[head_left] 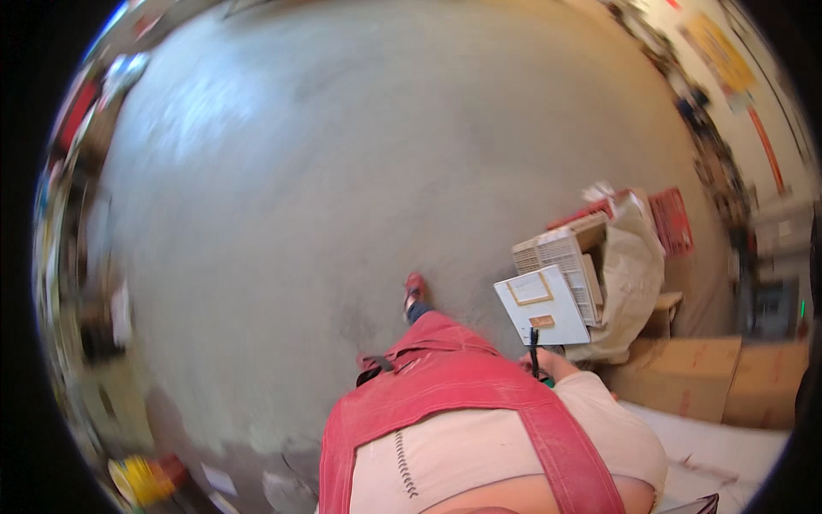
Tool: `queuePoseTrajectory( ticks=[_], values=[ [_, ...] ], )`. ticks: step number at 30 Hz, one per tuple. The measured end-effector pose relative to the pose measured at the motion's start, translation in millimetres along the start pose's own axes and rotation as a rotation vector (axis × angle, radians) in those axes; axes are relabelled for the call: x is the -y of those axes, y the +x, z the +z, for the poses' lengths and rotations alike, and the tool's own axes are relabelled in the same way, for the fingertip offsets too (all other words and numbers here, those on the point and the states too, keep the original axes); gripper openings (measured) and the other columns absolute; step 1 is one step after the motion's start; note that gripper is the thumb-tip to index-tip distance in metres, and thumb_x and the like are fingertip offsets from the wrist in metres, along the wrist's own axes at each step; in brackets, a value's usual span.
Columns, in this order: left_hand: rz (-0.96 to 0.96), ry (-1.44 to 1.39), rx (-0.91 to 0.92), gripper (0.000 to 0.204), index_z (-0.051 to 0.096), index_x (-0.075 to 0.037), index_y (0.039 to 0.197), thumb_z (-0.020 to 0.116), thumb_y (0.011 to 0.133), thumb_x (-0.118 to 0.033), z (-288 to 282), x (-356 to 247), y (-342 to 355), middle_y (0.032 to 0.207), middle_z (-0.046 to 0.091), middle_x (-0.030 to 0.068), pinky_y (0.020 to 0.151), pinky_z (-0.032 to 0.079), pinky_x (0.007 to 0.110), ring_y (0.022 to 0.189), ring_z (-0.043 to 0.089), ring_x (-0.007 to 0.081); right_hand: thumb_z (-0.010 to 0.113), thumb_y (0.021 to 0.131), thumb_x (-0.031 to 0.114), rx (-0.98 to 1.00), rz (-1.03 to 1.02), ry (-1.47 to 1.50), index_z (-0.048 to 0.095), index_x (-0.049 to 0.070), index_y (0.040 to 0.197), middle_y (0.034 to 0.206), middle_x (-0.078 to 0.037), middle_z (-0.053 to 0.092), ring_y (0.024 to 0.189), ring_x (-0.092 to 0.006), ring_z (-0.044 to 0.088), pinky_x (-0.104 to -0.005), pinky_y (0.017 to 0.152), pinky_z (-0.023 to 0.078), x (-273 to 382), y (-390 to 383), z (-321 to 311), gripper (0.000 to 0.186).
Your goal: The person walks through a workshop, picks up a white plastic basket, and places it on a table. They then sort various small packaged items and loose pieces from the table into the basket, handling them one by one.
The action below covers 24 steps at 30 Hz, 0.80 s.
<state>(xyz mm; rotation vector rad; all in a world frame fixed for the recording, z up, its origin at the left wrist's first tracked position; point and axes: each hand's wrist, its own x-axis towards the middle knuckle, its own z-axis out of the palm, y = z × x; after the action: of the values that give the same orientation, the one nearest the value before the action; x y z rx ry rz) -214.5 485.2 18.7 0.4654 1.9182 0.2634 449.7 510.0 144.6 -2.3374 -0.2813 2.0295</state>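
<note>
My right hand is at my right side, partly hidden behind the red apron. Its fingers seem closed round a slim black object with a bit of green near it; the exact kind is too small to make out. Just beyond that hand lies a white flat panel with a tan rectangular outline and a small brown patch. Whether the hand touches this panel, I cannot tell. My left hand does not show anywhere.
White plastic crates, a beige sack and a red crate stand at the right. Cardboard boxes lie nearer. Grey floor stretches ahead, past my red shoe. Cluttered shelving lines the left; a yellow roll-like object sits lower left.
</note>
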Motion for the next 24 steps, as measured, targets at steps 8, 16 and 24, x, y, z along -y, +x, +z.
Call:
queuePoseTrajectory(
  ticks=[8,16,24],
  values=[
    [0.245,0.324,0.209,0.024,0.065,-0.005,0.106,0.060,0.089,-0.020,137.1,-344.4,84.4,0.092,0.069,0.0098,0.063,0.052,0.039,0.074,0.067,0.0245,0.059,0.074,0.020,-0.491,-0.546,-0.445,0.070,-0.004,0.085,0.082,-0.028,0.068,0.075,-0.0403,0.068,-0.0496,0.068,0.054,125.0,87.3,-161.5,0.029],
    [0.367,0.577,0.296,0.025,0.067,-0.005,0.105,0.060,0.088,-0.022,262.7,-562.6,116.7,0.094,0.070,0.0116,0.066,0.053,0.042,0.076,0.068,0.0271,0.054,0.085,0.026,-0.510,-0.795,-0.315,0.067,0.005,0.101,0.099,-0.021,0.070,0.097,-0.0397,0.067,-0.0507,0.079,0.053,315.8,74.5,-188.7,0.030],
    [0.380,0.634,0.330,0.026,0.069,-0.006,0.103,0.059,0.087,-0.024,396.0,-729.2,157.1,0.096,0.071,0.0133,0.070,0.054,0.045,0.078,0.069,0.0296,0.057,0.084,0.030,-0.193,-0.446,-0.664,0.071,0.004,0.098,0.098,-0.022,0.071,0.093,-0.0382,0.068,-0.0490,0.078,0.053,390.8,125.3,-289.1,0.033]
  ],
)
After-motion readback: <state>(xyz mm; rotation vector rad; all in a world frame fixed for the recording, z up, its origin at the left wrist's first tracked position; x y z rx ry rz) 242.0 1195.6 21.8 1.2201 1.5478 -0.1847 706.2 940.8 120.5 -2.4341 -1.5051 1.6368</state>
